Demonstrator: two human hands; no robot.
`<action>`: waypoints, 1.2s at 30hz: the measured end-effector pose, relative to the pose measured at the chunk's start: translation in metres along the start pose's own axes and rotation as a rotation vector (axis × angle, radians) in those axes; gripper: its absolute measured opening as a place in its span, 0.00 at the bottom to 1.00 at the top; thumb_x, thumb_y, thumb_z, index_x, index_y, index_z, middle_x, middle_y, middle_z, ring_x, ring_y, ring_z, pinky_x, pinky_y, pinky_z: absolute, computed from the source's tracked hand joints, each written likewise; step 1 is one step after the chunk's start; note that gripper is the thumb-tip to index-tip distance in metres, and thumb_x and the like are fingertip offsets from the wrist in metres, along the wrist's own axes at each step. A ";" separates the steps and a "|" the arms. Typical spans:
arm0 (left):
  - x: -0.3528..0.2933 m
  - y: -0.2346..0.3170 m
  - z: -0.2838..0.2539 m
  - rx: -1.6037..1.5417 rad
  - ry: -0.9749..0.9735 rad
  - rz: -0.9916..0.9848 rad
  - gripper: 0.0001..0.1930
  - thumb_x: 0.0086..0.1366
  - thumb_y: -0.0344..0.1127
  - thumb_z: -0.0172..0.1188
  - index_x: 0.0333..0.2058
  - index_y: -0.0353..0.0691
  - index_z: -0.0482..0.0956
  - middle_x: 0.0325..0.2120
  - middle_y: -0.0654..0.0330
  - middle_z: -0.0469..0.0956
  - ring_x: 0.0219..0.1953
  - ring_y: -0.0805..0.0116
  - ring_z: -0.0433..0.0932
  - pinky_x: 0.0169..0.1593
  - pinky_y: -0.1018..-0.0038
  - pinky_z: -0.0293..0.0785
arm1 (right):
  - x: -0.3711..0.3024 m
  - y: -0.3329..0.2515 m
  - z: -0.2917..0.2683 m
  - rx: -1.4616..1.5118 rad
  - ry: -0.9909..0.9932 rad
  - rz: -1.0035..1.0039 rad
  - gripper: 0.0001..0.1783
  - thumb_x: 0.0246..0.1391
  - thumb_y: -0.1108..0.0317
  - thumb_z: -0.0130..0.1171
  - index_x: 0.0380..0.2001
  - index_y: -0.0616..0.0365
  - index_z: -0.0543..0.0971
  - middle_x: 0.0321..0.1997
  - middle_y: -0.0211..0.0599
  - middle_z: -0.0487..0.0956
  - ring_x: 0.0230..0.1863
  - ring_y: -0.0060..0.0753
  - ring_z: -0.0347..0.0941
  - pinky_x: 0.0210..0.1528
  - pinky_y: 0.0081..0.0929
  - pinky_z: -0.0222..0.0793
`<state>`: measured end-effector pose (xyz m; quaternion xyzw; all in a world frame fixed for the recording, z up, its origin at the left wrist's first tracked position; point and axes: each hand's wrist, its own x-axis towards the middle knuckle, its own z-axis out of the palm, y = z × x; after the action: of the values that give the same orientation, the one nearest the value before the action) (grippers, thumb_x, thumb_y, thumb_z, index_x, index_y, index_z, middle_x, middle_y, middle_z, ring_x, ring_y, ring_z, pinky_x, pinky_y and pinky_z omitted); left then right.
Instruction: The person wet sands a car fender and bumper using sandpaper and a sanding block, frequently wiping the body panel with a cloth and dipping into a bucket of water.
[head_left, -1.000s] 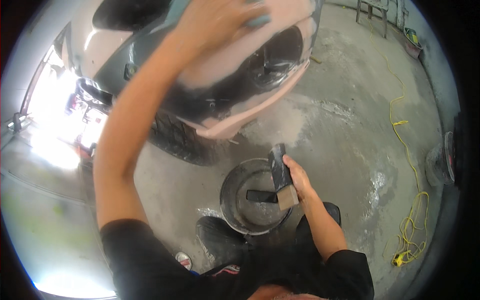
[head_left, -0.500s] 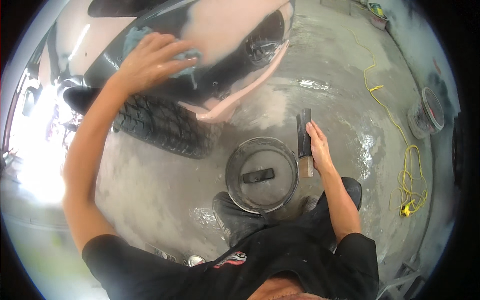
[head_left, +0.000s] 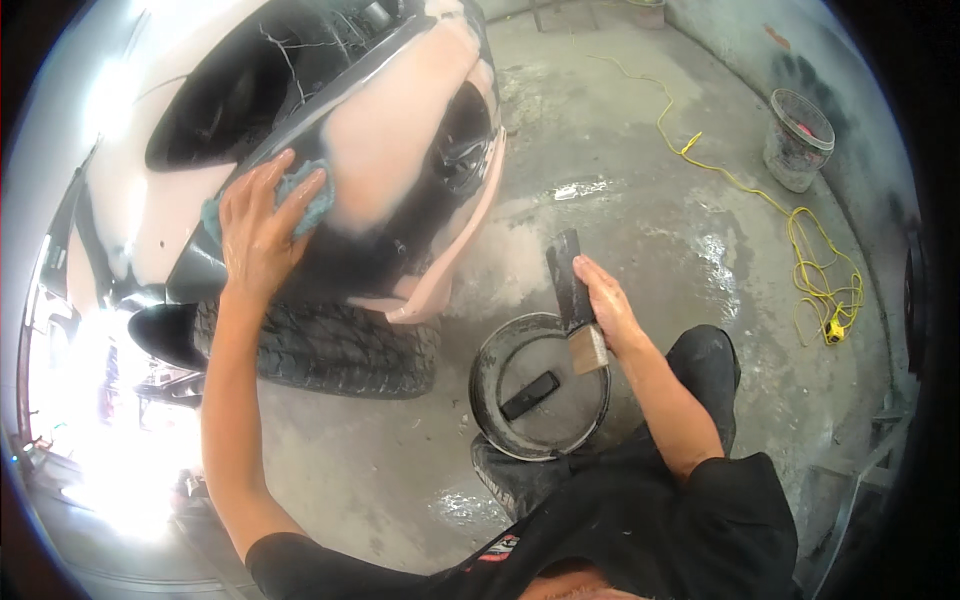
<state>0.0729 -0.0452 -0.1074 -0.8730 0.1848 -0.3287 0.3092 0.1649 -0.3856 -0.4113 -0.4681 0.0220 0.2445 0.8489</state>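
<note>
My left hand [head_left: 262, 225] presses a wet blue-green cloth [head_left: 312, 195] against the dark patch of a car bumper [head_left: 380, 140], its fingers bent over the cloth. The panel is part black, part pale pink. My right hand [head_left: 612, 308] grips a sanding block [head_left: 588, 350] with dark sandpaper [head_left: 570, 282] on it, tilted above the right rim of a round black bucket [head_left: 478, 390]. Inside the bucket, in what looks like cloudy water, lies a small black block [head_left: 530, 396]. My right thumb is hidden behind the block.
A car tyre [head_left: 345, 355] stands below the bumper, left of the bucket. Along the right wall are a grimy pail [head_left: 798, 150] and a yellow cord [head_left: 805, 255] loosely coiled on the wet concrete floor [head_left: 660, 220]. My knees flank the bucket.
The view has shifted, showing more of the car front. My left hand has slid the cloth over the bumper, its fingers now pointing upward. The sanding block now tilts over the bucket's rim.
</note>
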 end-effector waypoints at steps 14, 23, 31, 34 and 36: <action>0.090 0.019 0.030 0.154 0.040 -0.152 0.26 0.68 0.37 0.68 0.64 0.46 0.79 0.67 0.49 0.74 0.68 0.45 0.73 0.69 0.53 0.68 | 0.036 0.068 0.005 0.121 -0.024 0.213 0.38 0.73 0.52 0.57 0.74 0.69 0.64 0.66 0.39 0.77 0.60 0.27 0.74 0.63 0.26 0.70; 0.242 0.003 0.163 0.354 -0.134 -0.064 0.21 0.72 0.42 0.59 0.60 0.42 0.81 0.68 0.48 0.72 0.70 0.44 0.70 0.70 0.49 0.66 | 0.101 0.016 0.007 0.330 0.104 0.030 0.43 0.72 0.48 0.58 0.75 0.71 0.60 0.76 0.51 0.66 0.75 0.38 0.63 0.75 0.32 0.57; 0.340 0.025 0.238 0.308 -0.328 0.001 0.20 0.73 0.45 0.55 0.52 0.38 0.83 0.64 0.41 0.75 0.69 0.41 0.70 0.72 0.47 0.62 | 0.127 0.014 -0.056 0.464 0.273 0.012 0.41 0.73 0.50 0.56 0.75 0.72 0.61 0.77 0.52 0.66 0.76 0.39 0.62 0.77 0.33 0.55; 0.325 0.034 0.260 0.218 -0.391 0.124 0.19 0.68 0.42 0.59 0.52 0.39 0.83 0.64 0.44 0.75 0.69 0.44 0.70 0.72 0.48 0.63 | 0.121 0.002 -0.054 0.321 0.379 -0.069 0.41 0.73 0.50 0.56 0.74 0.73 0.62 0.77 0.52 0.66 0.75 0.39 0.64 0.77 0.32 0.55; 0.303 0.047 0.282 0.226 -0.306 0.327 0.19 0.65 0.40 0.62 0.52 0.40 0.83 0.64 0.48 0.76 0.70 0.46 0.69 0.72 0.50 0.64 | 0.120 0.003 -0.052 0.295 0.378 -0.069 0.41 0.73 0.50 0.56 0.74 0.74 0.62 0.76 0.52 0.67 0.75 0.38 0.65 0.77 0.32 0.55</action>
<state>0.4783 -0.1215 -0.1666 -0.8310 0.2367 -0.1566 0.4784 0.2796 -0.3789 -0.4747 -0.3771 0.1999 0.1177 0.8967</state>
